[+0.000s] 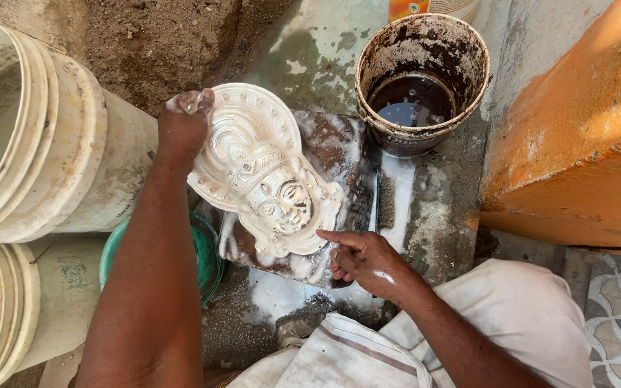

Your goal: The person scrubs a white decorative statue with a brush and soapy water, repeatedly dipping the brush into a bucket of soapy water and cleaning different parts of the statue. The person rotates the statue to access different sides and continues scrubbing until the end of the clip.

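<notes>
On a wet, soapy slab (336, 144) on the ground lies a silvery mask (264, 172), a crowned face in relief with an arched halo behind it, its chin toward the person. The left hand (183, 123) is closed on the halo's top edge, fingers wrapped over the rim. The right hand (368, 260) is loose and holds nothing; its forefinger stretches out and touches the mask just below the chin, the other fingers curled under. White foam covers the slab around the mask. A brush (386, 201) lies just right of the slab. Beyond it stands a rusty bucket (425, 50) with dark liquid in the bottom. Left of the arm are two big white pails (59, 165), one behind the other, and a green bowl (206, 251) shows under the forearm. An orange wall (583, 136) rises at right, and white cloth (512, 316) covers the person's knee.
</notes>
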